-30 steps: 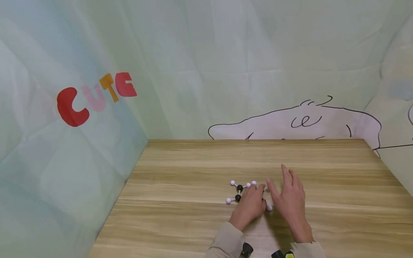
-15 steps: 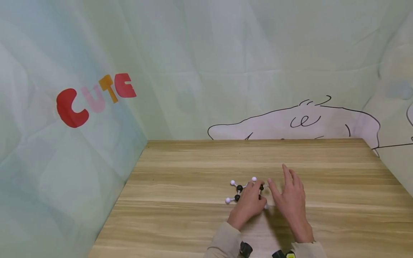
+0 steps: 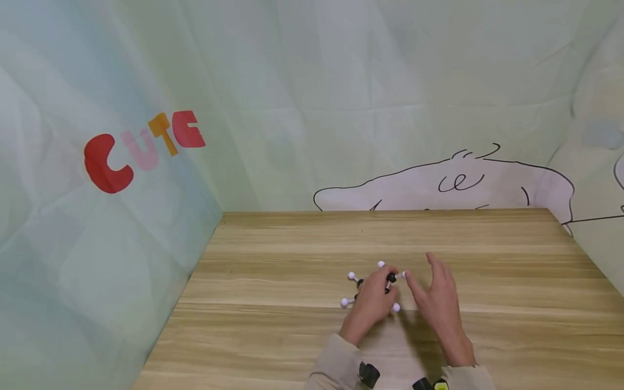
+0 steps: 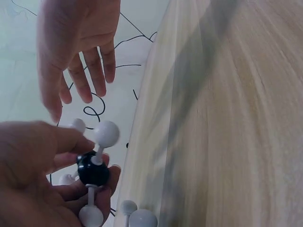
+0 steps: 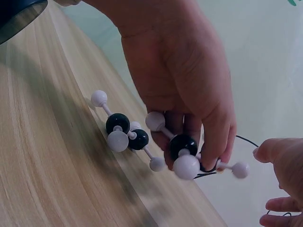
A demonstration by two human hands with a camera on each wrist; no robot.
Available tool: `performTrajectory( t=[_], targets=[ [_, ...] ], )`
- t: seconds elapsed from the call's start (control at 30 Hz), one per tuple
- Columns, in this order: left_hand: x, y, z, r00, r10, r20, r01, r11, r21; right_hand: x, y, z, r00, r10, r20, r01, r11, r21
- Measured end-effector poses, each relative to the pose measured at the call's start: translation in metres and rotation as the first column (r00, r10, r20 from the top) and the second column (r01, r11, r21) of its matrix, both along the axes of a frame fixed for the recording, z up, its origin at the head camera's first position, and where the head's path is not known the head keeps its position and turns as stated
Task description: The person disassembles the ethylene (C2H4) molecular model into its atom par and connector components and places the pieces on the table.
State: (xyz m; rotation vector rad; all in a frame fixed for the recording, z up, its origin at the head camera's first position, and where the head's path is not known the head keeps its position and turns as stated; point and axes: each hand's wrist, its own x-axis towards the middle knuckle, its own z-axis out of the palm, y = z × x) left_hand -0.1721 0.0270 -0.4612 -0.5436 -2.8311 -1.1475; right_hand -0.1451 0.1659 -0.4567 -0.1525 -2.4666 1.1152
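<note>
My left hand (image 3: 372, 295) grips a ball-and-stick molecule model (image 5: 183, 144) with black balls and white end balls; the fingers wrap its black middle. In the left wrist view, one black ball (image 4: 92, 169) shows between thumb and fingers, with white balls sticking out. A second, similar model (image 5: 118, 124) lies on the table under and left of the left hand, partly hidden by it in the head view. Right of the held model, my right hand (image 3: 439, 298) hovers with fingers spread and holds nothing. Its thumb is close to a white end ball (image 3: 404, 274).
The wood-grain table (image 3: 273, 336) spreads around both hands. A pale cloth backdrop (image 3: 292, 108) with a line drawing stands behind it, and coloured letters (image 3: 109, 162) mark the cloth at left. Dark wrist cameras (image 3: 369, 375) sit at the beige cuffs.
The left hand has lifted and tilted the held model, shifting it slightly left and away from the table. The other model has stayed put, and the right hand has barely moved.
</note>
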Motion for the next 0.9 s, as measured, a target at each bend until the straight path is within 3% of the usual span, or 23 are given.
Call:
performTrajectory(
  t=[0.2,0.43,0.9],
  targets=[
    [-0.002,0.0,0.001,0.99,0.023,-0.14,-0.026,0.999,-0.022,-0.003,0.0,-0.002,0.999,0.038,0.008,-0.038,0.998,-0.048],
    [0.0,-0.003,0.008,0.989,0.033,-0.143,-0.047,0.994,-0.101,-0.004,-0.003,-0.002,0.997,0.072,-0.01,-0.073,0.994,-0.076],
    [0.002,-0.005,0.017,0.985,0.057,-0.164,-0.084,0.984,-0.16,-0.005,-0.007,-0.006,0.99,0.127,-0.065,-0.13,0.99,-0.051]
  ],
)
